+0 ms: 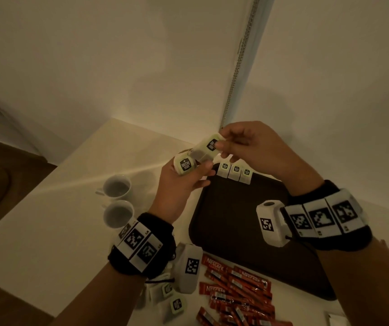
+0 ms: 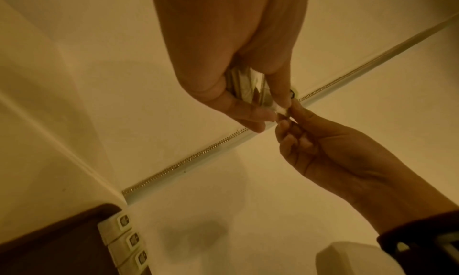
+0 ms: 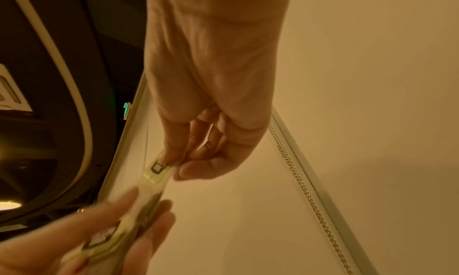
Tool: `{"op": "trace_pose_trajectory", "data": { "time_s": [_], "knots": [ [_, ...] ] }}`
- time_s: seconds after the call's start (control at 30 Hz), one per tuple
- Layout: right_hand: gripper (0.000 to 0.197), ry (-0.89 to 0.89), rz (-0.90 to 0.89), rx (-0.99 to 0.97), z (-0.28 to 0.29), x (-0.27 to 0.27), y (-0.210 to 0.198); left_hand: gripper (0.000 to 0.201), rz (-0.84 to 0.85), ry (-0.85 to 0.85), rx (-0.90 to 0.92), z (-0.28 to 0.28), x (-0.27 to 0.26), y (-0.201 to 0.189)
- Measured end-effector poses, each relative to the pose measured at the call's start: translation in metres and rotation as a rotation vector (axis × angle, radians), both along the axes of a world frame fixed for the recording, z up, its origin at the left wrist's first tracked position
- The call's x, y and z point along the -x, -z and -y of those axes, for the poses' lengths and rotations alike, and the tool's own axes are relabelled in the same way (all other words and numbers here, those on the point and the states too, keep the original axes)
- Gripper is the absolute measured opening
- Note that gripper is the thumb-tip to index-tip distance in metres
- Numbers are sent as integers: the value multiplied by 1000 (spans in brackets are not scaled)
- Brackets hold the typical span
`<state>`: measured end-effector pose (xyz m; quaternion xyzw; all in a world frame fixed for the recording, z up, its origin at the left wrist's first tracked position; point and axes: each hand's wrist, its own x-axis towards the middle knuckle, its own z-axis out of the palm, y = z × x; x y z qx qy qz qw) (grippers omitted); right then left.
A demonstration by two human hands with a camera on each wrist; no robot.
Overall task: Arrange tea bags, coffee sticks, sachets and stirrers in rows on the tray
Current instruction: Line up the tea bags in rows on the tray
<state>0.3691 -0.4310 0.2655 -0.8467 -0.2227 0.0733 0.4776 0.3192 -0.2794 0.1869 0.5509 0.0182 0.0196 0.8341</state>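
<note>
Head view: the left hand (image 1: pixel 184 182) grips stacked McCoy Teas tea bags (image 1: pixel 185 164); the right hand (image 1: pixel 250 147) pinches the top tea bag (image 1: pixel 208 147). 3 bags (image 1: pixel 235 173) line the dark tray (image 1: pixel 235 220); Nescafe sticks (image 1: pixel 235 285) lie nearby.

Left wrist view: the fingertips (image 2: pixel 285 100) of both hands meet on a bag.

Right wrist view: the labels blur.

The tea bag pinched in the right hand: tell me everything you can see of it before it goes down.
The tea bag is a pale packet, glossy like a clear wrapper, with a light green end bearing a black square label with white lettering. It is held in the air above the table, tilted, beyond the far left corner of the dark tray. The right hand pinches its labelled end; its other end overlaps a second tea bag gripped by the left hand, whose fingertips also touch it.
</note>
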Motion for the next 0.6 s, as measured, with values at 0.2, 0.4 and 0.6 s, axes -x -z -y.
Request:
{"op": "trace_pose_trajectory", "data": {
  "time_s": [0.2,0.4,0.6],
  "knots": [
    [4,25,161,137,1,-2,-7,23,-117,87,163,15,3,1],
    [8,72,126,96,6,-7,3,26,-186,96,212,24,0,8],
    [11,105,13,-29,11,-19,27,29,-225,72,150,26,-9,21]
  ]
}}
